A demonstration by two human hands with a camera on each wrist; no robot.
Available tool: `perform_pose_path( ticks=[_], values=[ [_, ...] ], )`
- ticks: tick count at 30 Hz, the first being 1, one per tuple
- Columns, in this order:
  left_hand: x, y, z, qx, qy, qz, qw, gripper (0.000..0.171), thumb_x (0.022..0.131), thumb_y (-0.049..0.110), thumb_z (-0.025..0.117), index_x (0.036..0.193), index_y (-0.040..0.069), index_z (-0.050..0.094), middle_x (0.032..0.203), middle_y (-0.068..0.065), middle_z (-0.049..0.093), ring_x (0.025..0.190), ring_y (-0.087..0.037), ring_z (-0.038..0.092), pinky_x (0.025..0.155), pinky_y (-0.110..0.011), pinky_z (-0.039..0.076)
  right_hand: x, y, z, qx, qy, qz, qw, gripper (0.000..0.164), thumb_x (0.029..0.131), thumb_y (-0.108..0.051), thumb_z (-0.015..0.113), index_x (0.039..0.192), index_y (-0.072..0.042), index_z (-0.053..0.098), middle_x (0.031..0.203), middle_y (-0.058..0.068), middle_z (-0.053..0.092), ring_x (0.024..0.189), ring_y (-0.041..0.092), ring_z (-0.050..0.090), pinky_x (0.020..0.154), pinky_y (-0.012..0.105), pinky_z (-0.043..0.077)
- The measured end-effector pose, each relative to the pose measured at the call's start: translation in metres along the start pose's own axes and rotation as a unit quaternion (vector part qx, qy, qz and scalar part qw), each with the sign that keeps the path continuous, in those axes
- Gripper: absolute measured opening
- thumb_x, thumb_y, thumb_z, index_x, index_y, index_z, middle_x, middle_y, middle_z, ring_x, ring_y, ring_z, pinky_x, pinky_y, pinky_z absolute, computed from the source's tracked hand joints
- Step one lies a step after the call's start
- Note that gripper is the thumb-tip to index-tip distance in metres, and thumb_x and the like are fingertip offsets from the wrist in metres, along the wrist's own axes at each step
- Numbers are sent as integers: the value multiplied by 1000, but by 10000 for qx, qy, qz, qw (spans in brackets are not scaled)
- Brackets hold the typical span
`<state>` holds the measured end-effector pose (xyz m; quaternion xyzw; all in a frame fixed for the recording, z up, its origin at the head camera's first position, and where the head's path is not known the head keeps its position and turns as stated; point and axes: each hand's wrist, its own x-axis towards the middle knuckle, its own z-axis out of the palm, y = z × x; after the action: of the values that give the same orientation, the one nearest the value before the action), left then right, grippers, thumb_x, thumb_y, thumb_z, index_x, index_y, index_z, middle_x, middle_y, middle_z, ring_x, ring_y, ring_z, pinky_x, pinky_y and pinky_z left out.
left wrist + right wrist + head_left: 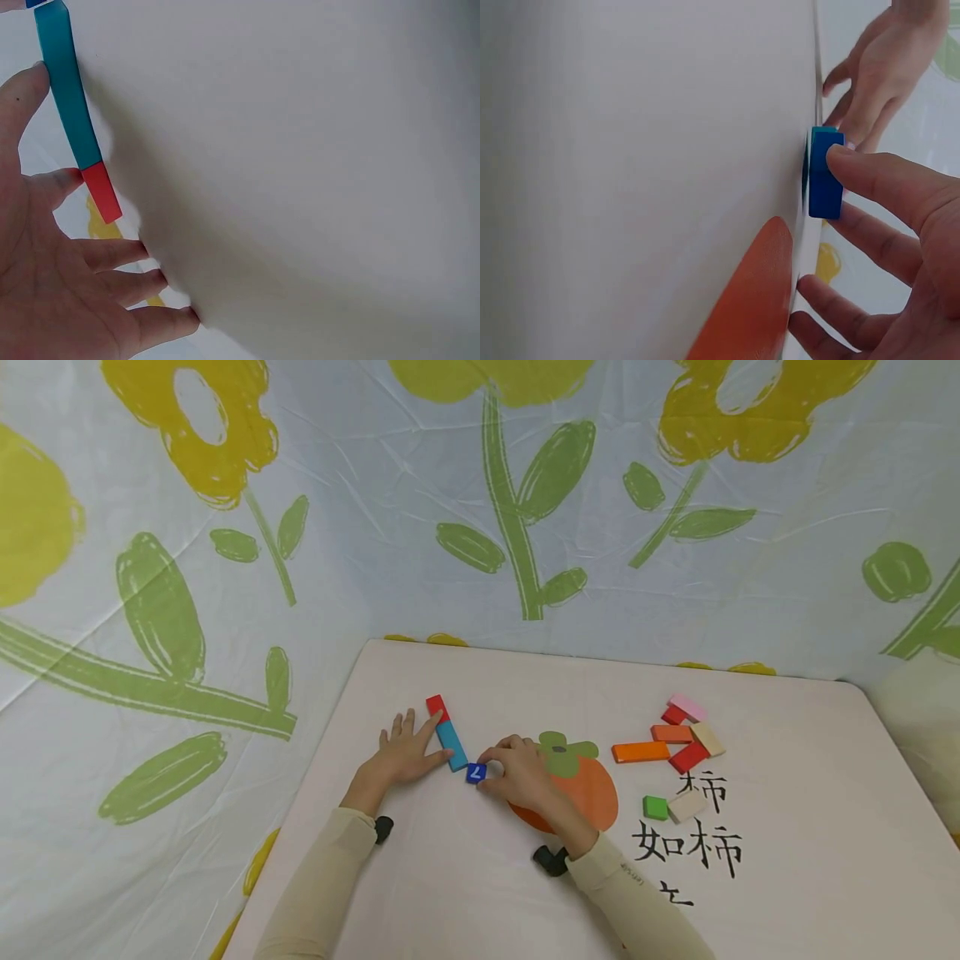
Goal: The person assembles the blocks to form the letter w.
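My right hand [525, 774] pinches a small dark blue block [476, 773] between thumb and finger; its top bears a white mark like a 7. That block is by the near end of a long light blue block [452, 745], and a red block [437, 705] continues the row at the far end. My left hand [403, 752] lies spread to the left of this row. In the left wrist view, its thumb and index finger [64, 180] touch the row's side, while the other fingers rest on the table. The right wrist view shows the dark blue block's side.
On the right of the table [810, 760] lies a loose group of blocks, among them orange [640, 752], pink [688, 707] and red [688, 757] ones. Nearer are a green block [655, 807] and a beige one [686, 806]. A persimmon print [600, 793] lies under the right wrist.
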<state>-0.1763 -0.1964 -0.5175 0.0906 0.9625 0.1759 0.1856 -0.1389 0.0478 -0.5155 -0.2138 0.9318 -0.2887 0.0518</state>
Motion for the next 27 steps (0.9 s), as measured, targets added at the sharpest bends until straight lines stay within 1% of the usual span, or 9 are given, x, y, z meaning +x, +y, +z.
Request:
perform_pose_path(
  ticks=[9,27],
  values=[
    [-1,1,0,8,6,-13,10000,85,97,62,52,162,21,15,162,-30,2,147,-51,-3,110,-72,3,1,-1,4,-154,-19,143,9998,25,83,-30,82,107,-24,77,119,10,59,113,33,48,95,61,35],
    [-2,0,1,-31,34,25,10000,86,97,61,52,162,20,15,162,-30,2,147,-52,-3,110,-73,3,0,-1,6,-211,-6,166,9996,25,83,-31,82,108,-25,76,119,9,59,114,32,47,97,60,35]
  ],
)
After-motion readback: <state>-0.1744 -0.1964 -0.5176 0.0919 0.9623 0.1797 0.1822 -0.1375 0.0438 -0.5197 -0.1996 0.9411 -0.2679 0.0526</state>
